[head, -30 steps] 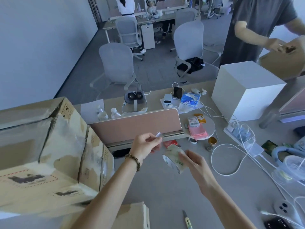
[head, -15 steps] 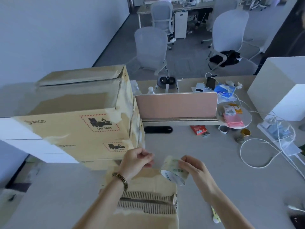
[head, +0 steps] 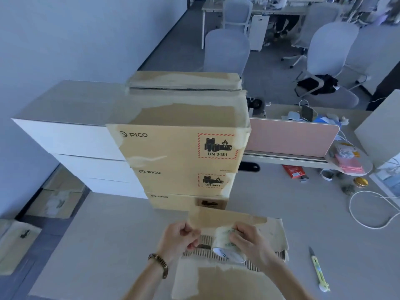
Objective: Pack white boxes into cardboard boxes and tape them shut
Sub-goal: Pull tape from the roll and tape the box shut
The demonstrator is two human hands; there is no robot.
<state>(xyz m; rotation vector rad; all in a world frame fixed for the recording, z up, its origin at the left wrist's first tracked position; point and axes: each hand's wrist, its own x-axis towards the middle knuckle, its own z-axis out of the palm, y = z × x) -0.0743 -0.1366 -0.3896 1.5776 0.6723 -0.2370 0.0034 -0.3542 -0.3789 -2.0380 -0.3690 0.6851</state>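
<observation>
A: Where is the tape [head: 226,242]?
B: At six o'clock, low in the view, over a torn carton [head: 218,276] lying on the table [head: 104,234]. The right hand [head: 251,243] grips the roll, fingers curled round it.
A: And the left hand [head: 179,238]?
B: Just beside the roll at its nine o'clock, fingers closed in a pinch; it seems to hold the tape's loose end, though that is too thin to see. A bead bracelet [head: 159,264] sits on that wrist.
A: The cartons?
B: A stack [head: 179,156] of three brown ones at twelve o'clock from the hands, touching the torn carton's far edge. White boxes [head: 71,139] are stacked against it at ten o'clock.
A: Anything else?
B: A yellow knife [head: 318,270] lies on the table at three o'clock, apart from the carton. A pink divider [head: 290,137] stands at one o'clock.
</observation>
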